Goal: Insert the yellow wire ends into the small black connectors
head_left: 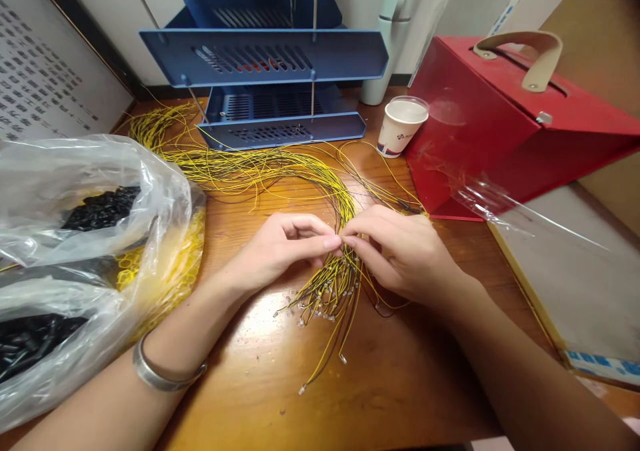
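Fingertips nearly meet over a bundle of thin yellow and black wires [345, 204] on the wooden table. My left hand [295, 241] is closed in a pinch, thumb against forefinger, with a wristband on that arm. My right hand [395, 244] pinches at the same spot from the other side. What sits between the fingertips is too small to make out. Below the hands the wire ends fan out, tipped with small clear pieces [327, 291] that look like tiny bulbs or connectors. The rest of the bundle curves back to the far left.
Clear plastic bags [165, 184] holding small black pieces [103, 207] stand at the left. Behind are a blue tray rack [280, 71], a paper cup [400, 127] and a pale bottle [390, 44]. A red box [465, 111] with a beige handle occupies the right.
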{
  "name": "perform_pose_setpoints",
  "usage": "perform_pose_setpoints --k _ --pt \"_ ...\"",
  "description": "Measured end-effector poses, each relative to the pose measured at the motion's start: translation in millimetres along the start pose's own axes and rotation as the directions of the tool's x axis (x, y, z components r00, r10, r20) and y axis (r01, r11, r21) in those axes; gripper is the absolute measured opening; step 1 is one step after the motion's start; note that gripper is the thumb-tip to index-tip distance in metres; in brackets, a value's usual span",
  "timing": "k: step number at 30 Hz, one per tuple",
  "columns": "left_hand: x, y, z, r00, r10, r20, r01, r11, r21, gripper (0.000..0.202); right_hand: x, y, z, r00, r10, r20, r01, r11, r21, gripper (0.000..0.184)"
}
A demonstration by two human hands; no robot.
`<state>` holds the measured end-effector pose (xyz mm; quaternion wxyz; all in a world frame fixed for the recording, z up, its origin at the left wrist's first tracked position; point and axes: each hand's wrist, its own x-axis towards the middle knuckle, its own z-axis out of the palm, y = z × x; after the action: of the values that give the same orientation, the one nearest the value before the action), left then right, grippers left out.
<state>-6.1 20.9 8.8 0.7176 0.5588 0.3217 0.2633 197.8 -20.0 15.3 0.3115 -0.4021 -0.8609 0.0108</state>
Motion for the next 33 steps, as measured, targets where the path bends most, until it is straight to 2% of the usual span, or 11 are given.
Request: perform_pose_setpoints --k 8,14,18,21,26,29,33 --pt "0.0 1.1 5.1 0.998 0.042 -0.057 -0.036 0.993 0.108 0.019 -1.6 0.9 0.0 0.999 0.031 0.010 -0.031 0.999 -0.011 0.013" --pt "0.3 0.7 7.5 0.995 0.059 -0.082 -0.053 0.996 0.078 0.017 -1.3 1.8 1.7 0.996 0.073 0.045 -0.072 0.997 -0.017 0.015" --pt "-0.2 -1.2 6.7 0.995 0.046 -0.089 -0.047 0.999 -0.007 0.017 -1.1 2.6 1.5 0.996 0.080 0.040 -0.080 0.997 -0.013 0.014" --pt "0.0 -2.6 5.8 0.995 0.027 -0.101 -0.032 0.999 -0.044 0.018 -1.4 2.8 0.8 0.997 0.082 -0.001 -0.082 0.996 -0.016 0.012" --pt "1.5 -3.0 5.8 0.995 0.047 -0.092 -0.048 0.999 -0.012 0.018 -1.5 0.5 0.3 0.992 0.049 -0.113 -0.046 0.998 0.032 0.007" --pt "1.6 -3.2 6.6 0.994 0.070 -0.083 -0.072 0.997 -0.023 0.016 -0.9 -1.3 1.2 0.996 0.032 -0.087 -0.026 0.998 0.059 0.013" --pt "0.5 -3.8 7.9 0.994 0.072 -0.085 -0.074 0.997 -0.026 0.015 -0.3 -2.2 2.2 0.998 0.050 -0.050 -0.045 0.995 0.090 0.010"
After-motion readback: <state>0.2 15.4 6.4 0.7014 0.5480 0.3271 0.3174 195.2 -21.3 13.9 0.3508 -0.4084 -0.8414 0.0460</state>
